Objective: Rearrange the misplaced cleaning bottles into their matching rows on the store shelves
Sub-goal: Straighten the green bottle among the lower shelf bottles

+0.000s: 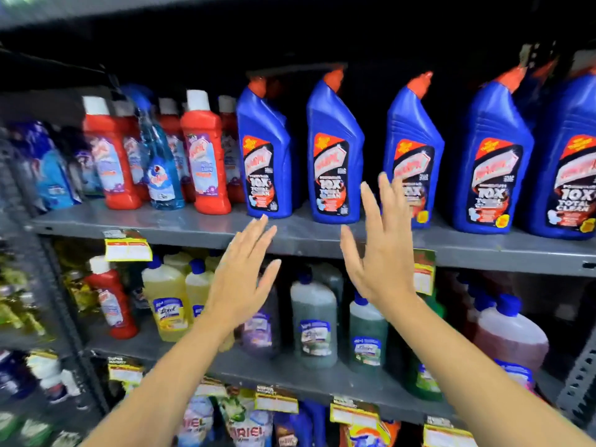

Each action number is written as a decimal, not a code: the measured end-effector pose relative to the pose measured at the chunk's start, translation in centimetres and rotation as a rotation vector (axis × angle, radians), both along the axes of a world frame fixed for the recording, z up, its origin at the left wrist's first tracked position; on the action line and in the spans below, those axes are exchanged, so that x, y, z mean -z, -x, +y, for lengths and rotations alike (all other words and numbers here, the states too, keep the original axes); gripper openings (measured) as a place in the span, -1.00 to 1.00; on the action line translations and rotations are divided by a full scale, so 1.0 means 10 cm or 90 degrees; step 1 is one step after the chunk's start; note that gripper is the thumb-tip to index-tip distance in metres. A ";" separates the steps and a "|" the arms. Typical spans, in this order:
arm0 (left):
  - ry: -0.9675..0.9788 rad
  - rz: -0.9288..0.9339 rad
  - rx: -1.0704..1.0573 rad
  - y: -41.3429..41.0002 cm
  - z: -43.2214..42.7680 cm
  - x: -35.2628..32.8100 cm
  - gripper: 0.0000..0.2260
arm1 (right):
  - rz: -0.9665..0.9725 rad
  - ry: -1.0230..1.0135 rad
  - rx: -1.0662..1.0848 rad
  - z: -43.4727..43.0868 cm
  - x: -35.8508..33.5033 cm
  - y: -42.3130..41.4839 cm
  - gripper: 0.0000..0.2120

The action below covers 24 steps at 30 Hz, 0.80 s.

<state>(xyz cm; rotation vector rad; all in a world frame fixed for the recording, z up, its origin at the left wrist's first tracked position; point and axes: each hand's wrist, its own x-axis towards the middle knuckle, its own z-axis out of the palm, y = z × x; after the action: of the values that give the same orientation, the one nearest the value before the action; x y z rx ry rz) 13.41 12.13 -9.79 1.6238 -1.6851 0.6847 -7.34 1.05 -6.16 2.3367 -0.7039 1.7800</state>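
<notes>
1. Red bottle (111, 296) w/ white cap stands on lower shelf (290, 375) beside yellow bottles (167, 304) – apart from the red row (154, 153) above.
2. Left hand (240, 279), right hand (379, 253) – both spread flat, empty, nr blue bottles (335, 150).

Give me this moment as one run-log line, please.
left hand: open, empty | right hand: open, empty | both before blue bottles | none held

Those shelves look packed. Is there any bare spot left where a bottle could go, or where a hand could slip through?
On the upper shelf, dark gaps separate the big blue bottles; the widest lies between the second blue bottle and the third blue bottle. A bare front strip runs before them. The red bottles at left stand crowded. Both the left hand and right hand are empty.
</notes>
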 end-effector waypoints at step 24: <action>-0.036 -0.068 -0.237 -3.28 1.20 -0.06 -0.52 | 0.086 -0.062 -0.142 0.57 -0.63 -3.59 -0.40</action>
<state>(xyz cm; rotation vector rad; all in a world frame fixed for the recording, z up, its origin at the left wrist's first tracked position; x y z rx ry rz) 46.25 24.13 -9.16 1.9988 -1.4979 0.9238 28.53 6.74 0.13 2.6636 -0.5417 1.6824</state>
